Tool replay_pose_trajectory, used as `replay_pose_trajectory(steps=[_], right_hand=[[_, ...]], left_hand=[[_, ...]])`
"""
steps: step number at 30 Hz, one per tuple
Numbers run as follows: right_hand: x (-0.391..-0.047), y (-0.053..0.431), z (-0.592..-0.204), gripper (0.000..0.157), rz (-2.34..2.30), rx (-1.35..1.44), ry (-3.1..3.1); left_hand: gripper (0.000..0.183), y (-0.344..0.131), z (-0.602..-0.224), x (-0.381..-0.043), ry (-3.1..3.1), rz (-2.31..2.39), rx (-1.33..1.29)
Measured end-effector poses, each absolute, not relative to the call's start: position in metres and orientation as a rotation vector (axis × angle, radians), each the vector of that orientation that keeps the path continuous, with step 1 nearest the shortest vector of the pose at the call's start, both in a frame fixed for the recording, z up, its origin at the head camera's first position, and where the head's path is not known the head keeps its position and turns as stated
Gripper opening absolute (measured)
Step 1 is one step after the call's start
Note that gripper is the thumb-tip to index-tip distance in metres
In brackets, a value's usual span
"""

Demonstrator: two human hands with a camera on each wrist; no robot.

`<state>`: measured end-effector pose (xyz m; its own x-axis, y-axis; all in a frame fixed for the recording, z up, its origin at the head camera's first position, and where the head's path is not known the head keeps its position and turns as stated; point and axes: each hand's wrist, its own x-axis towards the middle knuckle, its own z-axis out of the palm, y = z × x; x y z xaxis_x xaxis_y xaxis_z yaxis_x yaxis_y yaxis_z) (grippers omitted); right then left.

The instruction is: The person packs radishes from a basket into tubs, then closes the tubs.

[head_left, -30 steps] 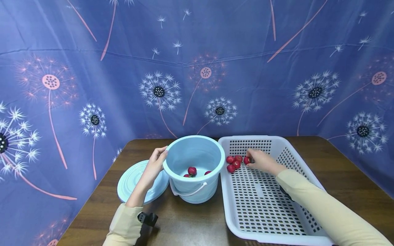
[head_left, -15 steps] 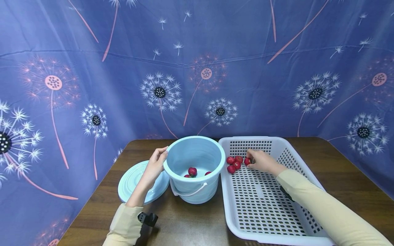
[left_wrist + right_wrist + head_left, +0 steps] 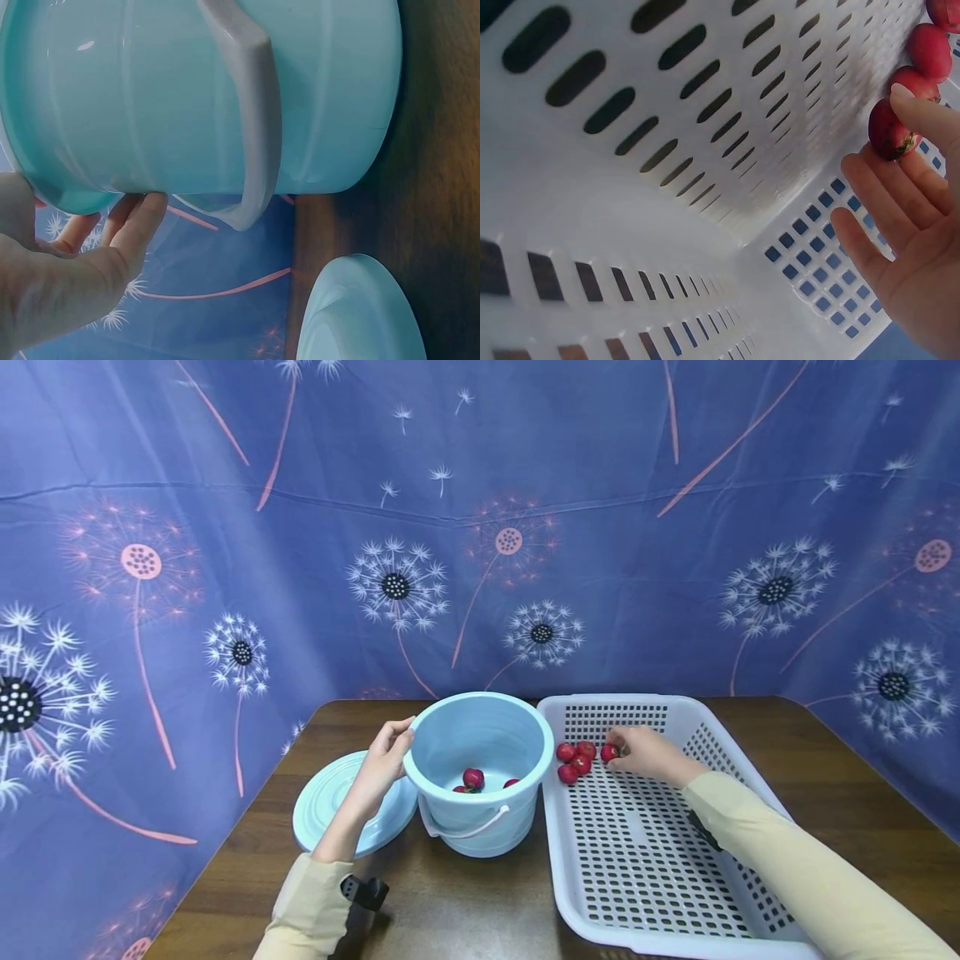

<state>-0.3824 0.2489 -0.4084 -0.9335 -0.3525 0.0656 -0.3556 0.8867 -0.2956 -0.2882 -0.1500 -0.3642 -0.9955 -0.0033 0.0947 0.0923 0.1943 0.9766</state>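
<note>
A light blue bucket [image 3: 480, 827] stands upright in the middle of the table, with a few red radishes [image 3: 472, 778] at its bottom. My left hand [image 3: 384, 764] grips the bucket's left rim; in the left wrist view its fingers [image 3: 139, 225] lie against the outside, under the lip. Over the white perforated basket [image 3: 637, 827], my right hand [image 3: 645, 753] pinches one red radish [image 3: 889, 131] between thumb and fingers, low over the basket floor. Several other radishes [image 3: 581, 765] lie bunched just left of it, in the basket's far left corner.
A round light blue lid [image 3: 322, 806] lies flat on the wooden table [image 3: 450, 910], left of the bucket and partly behind my left forearm. The bucket's white handle [image 3: 480, 828] hangs down in front. A blue dandelion-print cloth [image 3: 480, 527] hangs behind the table.
The head view has shifted slightly, so everything sits a little farther right. Both hands keep their places, the left at the rim and the right at the same radish.
</note>
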Motion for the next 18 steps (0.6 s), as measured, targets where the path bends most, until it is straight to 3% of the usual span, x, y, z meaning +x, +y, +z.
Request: replay_pose_trajectory(steps=[8,18], right_hand=[[-0.382,0.252,-0.406,0.027,0.516,0.57,-3.025],[-0.378,0.245,-0.389,0.027,0.54,0.57,-3.001]], left_hand=[[0.037,-0.149,-0.365,-0.288,-2.366,-1.951,-0.119],[0.038,-0.153,-0.365,-0.289,-2.371,-1.936,-0.115]])
